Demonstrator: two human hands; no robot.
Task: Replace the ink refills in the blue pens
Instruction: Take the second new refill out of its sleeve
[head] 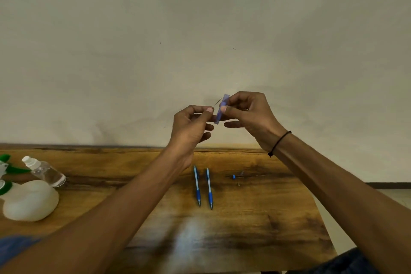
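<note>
Above the wooden table (pixel 255 218), in front of the plain wall, both hands are raised and work together on one pen. The right hand (pixel 249 113) pinches a blue pen barrel (pixel 222 108) between thumb and fingers, holding it nearly upright. The left hand (pixel 191 124) pinches a thin dark refill (pixel 217 103) just beside the barrel; only its short upper part shows, so I cannot tell if it is going in or coming out.

On the table, two blue pens (pixel 203 187) lie side by side, tips toward the person, and they look fully assembled. A little to their right lie small loose parts (pixel 236 177): one blue piece, one thin dark piece and one tiny thing, too small to name. I judge these belong to the opened pen.

So the task seems to be in the middle: one pen is open in the hands, and it must be closed again. Whether the two lying pens already have new refills, the view does not show.

At the left edge stand one clear bottle (pixel 45 171) and one white rounded object (pixel 30 200).
</note>
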